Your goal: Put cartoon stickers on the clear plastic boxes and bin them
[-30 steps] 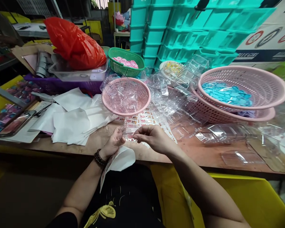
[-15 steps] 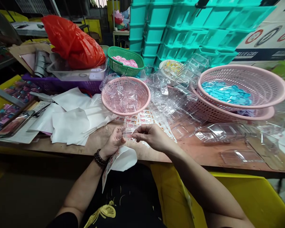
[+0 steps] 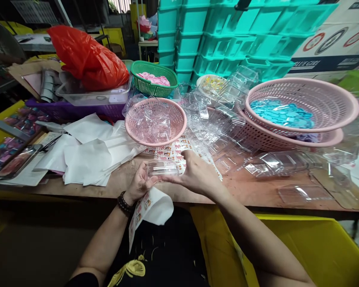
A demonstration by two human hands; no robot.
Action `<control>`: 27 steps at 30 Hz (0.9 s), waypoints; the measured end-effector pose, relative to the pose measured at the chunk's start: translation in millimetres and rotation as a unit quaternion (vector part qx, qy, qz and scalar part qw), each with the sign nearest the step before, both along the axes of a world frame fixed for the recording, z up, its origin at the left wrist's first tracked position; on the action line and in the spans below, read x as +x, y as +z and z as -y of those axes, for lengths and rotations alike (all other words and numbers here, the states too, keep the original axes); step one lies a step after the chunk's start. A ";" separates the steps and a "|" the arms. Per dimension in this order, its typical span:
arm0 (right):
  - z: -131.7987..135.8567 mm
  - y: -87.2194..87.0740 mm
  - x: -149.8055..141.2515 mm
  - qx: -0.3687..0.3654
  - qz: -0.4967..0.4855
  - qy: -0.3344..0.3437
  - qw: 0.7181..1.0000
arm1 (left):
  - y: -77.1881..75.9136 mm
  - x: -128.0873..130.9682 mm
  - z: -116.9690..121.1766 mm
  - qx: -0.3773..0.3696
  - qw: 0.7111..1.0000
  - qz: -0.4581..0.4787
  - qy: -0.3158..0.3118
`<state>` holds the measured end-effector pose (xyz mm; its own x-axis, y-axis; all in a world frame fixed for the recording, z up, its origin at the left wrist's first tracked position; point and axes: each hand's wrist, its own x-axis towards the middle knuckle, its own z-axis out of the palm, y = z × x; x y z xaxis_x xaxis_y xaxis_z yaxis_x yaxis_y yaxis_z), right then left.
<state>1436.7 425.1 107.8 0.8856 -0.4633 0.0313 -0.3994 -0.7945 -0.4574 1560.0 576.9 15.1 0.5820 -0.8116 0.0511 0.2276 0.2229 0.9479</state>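
Observation:
Both my hands meet over the near edge of the wooden table (image 3: pixel 251 187). My left hand (image 3: pixel 140 184) is closed on a small clear plastic case (image 3: pixel 162 169) and also pins a curled sticker sheet (image 3: pixel 151 208) that hangs down toward my lap. My right hand (image 3: pixel 197 171) grips the right end of the same case, fingers wrapped over it. A sheet of cartoon stickers (image 3: pixel 173 151) lies on the table just beyond the hands. A small pink basket (image 3: pixel 155 121) full of clear cases stands behind it.
Two stacked large pink baskets (image 3: pixel 302 115) with blue pieces sit at right, loose clear cases (image 3: pixel 275 163) around them. White paper sheets (image 3: pixel 86 155) lie left, a phone (image 3: pixel 16 161) beside them. A green basket (image 3: pixel 154 77), a red bag (image 3: pixel 86 57) and teal crates (image 3: pixel 227 36) stand behind. A yellow bin (image 3: pixel 311 247) is below.
My right hand went from pinching at the case's front to gripping its right end. The case has turned to lie lengthwise between both hands. The view shifted slightly.

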 end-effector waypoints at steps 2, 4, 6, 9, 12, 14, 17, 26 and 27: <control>8.9 -16.6 3.4 0.116 0.027 0.130 0.984 | -1.0 2.1 -8.8 0.019 0.999 0.020 -0.026; 12.2 -39.5 13.4 0.140 0.070 0.168 0.973 | -0.8 5.7 -19.3 0.067 0.995 0.056 0.044; 9.8 -63.5 28.7 0.059 0.106 0.129 0.984 | 1.0 11.0 -29.9 0.118 0.967 0.119 0.192; 3.7 -86.7 51.8 -0.041 0.081 0.124 0.988 | 7.4 17.9 -40.4 0.181 0.897 0.236 0.328; 4.6 -82.7 59.7 -0.045 0.073 0.101 0.991 | 16.4 16.4 -39.3 0.247 0.853 0.327 0.324; 8.0 -67.3 52.7 0.016 0.132 0.054 0.990 | 22.3 10.7 -32.1 0.275 0.826 0.371 0.323; 7.6 -40.4 31.6 0.182 0.174 0.104 0.962 | 30.7 1.3 -18.5 0.282 0.805 0.404 0.331; 5.7 -31.2 -6.5 0.412 0.113 0.056 0.903 | 45.4 15.1 -30.6 0.165 0.983 0.076 0.007; 8.8 -31.6 -9.5 0.411 0.103 0.062 0.904 | 44.6 15.7 -32.6 0.158 0.986 0.052 -0.002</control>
